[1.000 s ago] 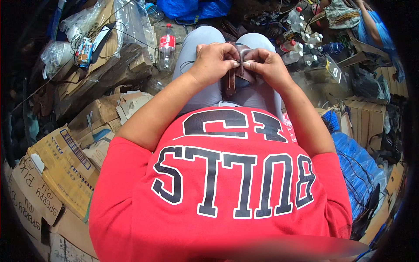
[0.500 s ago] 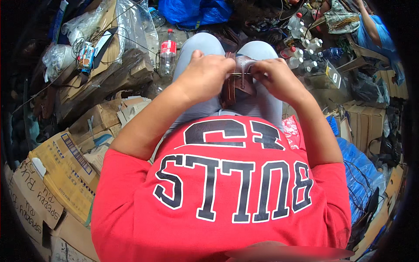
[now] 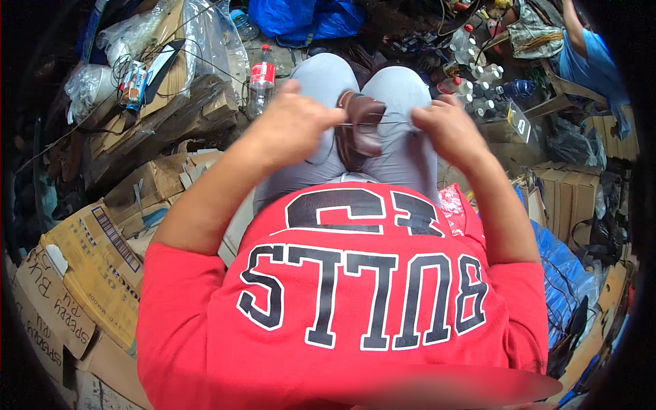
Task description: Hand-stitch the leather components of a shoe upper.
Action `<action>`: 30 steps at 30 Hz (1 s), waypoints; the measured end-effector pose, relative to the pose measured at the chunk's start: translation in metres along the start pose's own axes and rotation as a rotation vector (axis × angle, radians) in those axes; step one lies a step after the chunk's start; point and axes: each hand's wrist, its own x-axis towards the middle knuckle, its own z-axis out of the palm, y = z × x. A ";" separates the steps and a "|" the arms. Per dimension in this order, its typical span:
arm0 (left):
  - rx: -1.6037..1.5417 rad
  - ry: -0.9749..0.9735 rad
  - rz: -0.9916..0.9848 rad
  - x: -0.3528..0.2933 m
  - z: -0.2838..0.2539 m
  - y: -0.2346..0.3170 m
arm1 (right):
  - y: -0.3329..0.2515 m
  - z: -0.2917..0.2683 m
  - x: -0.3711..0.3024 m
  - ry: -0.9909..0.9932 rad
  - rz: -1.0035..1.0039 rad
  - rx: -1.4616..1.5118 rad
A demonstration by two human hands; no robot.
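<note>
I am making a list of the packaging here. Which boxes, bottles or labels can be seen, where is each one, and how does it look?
Cardboard boxes: lower left, flattened, brown, with dark printing.
Plastic bottle: upright beside the left knee, clear, red label.
Cluster of bottles: upper right, clear, white and red caps.
Small packet: upper left on cardboard, blue, orange and white.
Cardboard box: right side, plain brown.

Looked like a cramped, cluttered repair or recycling workshop rather than a home: flattened cardboard boxes (image 3: 89, 266) were piled along the left, empty plastic bottles (image 3: 471, 89) stood in a bunch near the top right, clear plastic bags (image 3: 205, 34) and a blue tarp (image 3: 301, 17) lay heaped behind, everything was on the floor
</note>
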 end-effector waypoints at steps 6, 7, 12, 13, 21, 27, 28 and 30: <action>-0.802 0.257 -0.479 -0.068 -0.004 -0.062 | 0.066 -0.001 -0.069 0.221 0.616 1.206; -0.886 0.320 -0.408 -0.064 -0.007 -0.064 | 0.067 -0.004 -0.064 0.365 0.525 1.352; -1.417 0.588 -0.096 0.004 -0.022 -0.020 | 0.027 -0.014 0.005 0.775 0.174 1.955; -1.727 0.571 -0.056 0.016 -0.022 -0.007 | 0.011 -0.022 0.014 0.732 0.149 2.068; -1.717 0.850 -0.605 -0.037 0.005 -0.077 | 0.045 -0.022 -0.047 0.965 0.685 1.338; -1.154 0.707 -0.605 -0.068 0.021 -0.132 | 0.100 0.000 -0.087 0.714 0.824 1.007; -1.061 0.647 -0.558 -0.035 0.018 -0.110 | 0.099 0.002 -0.070 0.545 0.791 1.056; -0.726 0.236 -0.356 0.008 0.004 -0.073 | 0.049 -0.028 -0.012 0.186 0.488 0.978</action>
